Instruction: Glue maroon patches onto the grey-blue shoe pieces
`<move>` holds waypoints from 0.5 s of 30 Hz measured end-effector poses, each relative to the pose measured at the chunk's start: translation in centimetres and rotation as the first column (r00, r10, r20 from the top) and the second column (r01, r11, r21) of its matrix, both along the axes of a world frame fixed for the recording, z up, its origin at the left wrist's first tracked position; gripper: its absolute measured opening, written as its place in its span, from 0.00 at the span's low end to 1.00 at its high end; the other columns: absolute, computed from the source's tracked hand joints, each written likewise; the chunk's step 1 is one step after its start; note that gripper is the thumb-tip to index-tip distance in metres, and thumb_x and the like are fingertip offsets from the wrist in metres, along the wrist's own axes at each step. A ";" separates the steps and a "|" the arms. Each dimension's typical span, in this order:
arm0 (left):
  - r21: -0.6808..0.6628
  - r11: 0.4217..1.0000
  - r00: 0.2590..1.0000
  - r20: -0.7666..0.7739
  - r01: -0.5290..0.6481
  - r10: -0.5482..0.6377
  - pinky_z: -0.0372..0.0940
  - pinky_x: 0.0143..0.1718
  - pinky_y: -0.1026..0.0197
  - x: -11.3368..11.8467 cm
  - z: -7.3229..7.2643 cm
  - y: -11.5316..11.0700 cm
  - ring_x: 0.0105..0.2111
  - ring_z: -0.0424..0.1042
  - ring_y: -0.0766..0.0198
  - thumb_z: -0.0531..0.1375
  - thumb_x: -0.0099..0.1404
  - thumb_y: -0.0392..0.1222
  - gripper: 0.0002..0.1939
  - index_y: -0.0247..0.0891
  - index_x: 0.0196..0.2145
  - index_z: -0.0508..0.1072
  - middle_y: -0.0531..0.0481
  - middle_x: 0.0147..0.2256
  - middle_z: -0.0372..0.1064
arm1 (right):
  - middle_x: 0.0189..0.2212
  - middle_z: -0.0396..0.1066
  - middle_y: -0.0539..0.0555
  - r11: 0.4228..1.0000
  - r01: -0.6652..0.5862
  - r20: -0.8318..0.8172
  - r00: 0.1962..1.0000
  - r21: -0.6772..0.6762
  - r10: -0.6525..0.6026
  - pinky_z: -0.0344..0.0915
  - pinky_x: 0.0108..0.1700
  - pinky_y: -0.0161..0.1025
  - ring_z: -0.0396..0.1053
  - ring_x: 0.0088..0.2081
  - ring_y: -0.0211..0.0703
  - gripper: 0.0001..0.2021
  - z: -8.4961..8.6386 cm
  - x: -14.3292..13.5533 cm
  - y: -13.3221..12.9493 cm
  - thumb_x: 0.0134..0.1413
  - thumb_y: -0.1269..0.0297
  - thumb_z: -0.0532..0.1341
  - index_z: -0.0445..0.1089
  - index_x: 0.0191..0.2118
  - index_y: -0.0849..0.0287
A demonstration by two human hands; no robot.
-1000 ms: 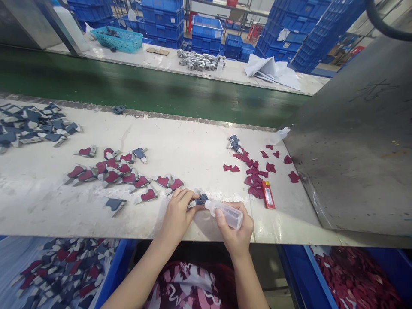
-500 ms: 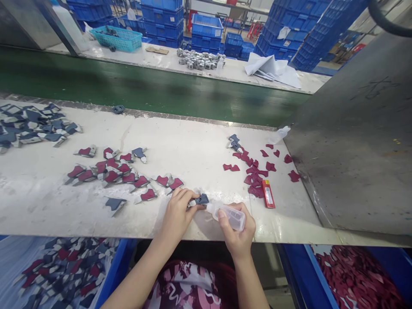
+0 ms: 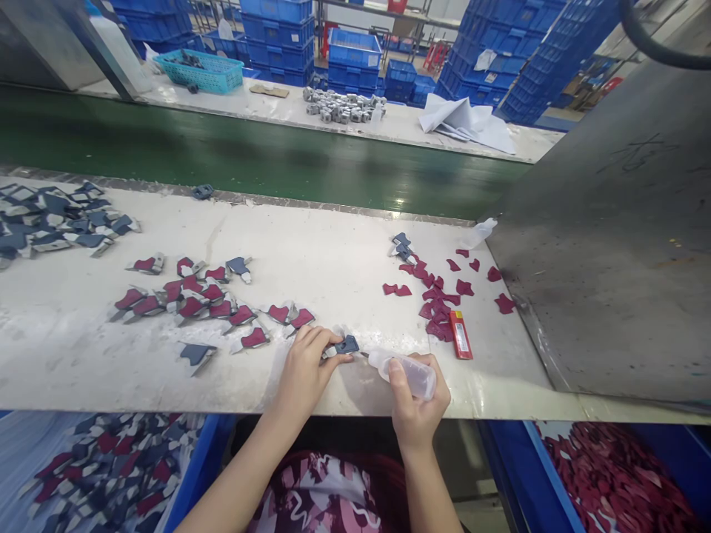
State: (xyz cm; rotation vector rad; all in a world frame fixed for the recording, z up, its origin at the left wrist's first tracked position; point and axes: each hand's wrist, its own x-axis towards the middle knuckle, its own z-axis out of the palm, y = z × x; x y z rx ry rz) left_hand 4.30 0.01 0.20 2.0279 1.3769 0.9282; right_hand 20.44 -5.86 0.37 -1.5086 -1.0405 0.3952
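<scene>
Between the thumb and fingers of my left hand is a small dark blue and grey plastic part, held just above the table. My right hand grips a translucent squeeze bottle, tilted so its thin dark nozzle points left at the part, with a small gap between them. Left of my left hand lie several grey parts with maroon inserts and a blue-topped part. Right of the bottle are loose maroon pieces and a red box with a yellow end.
A pile of blue and grey parts covers the table's far left. Below the front edge are a bin of mixed parts and a blue bin of maroon pieces. A metal panel bounds the right; a green belt runs behind.
My right hand has drawn the bottle a little to the right, so its nozzle now sits apart from the part. My left hand keeps the part in nearly the same place.
</scene>
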 end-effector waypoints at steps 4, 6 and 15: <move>-0.007 1.000 1.000 0.007 -0.001 0.001 0.64 0.39 0.56 0.0 0.1 0.0 0.38 0.67 0.56 0.69 0.58 0.37 0.10 0.40 0.33 0.71 0.51 0.33 0.73 | 0.22 0.62 0.46 0.999 0.045 -0.016 0.999 -0.001 -0.045 0.60 0.25 0.33 0.61 0.22 0.36 0.12 -0.1 -0.1 0.1 0.55 0.58 0.64 0.63 0.27 0.58; -0.010 1.000 1.000 0.008 -0.001 0.001 0.64 0.38 0.56 0.0 0.1 0.0 0.38 0.68 0.55 0.69 0.58 0.37 0.09 0.40 0.33 0.71 0.51 0.33 0.73 | 0.22 0.62 0.46 0.999 0.051 -0.040 0.998 0.008 -0.051 0.60 0.25 0.33 0.62 0.23 0.37 0.12 -0.2 -0.1 0.0 0.54 0.58 0.64 0.63 0.28 0.58; -0.030 0.999 0.999 0.030 0.021 -0.020 0.63 0.42 0.54 -0.4 -0.1 0.0 0.40 0.67 0.54 0.66 0.62 0.38 0.06 0.41 0.38 0.74 0.50 0.35 0.75 | 0.34 0.72 0.53 0.999 0.029 -0.240 0.971 0.039 -0.019 0.70 0.40 0.42 0.73 0.36 0.45 0.16 0.0 0.9 1.9 0.48 0.58 0.69 0.65 0.37 0.58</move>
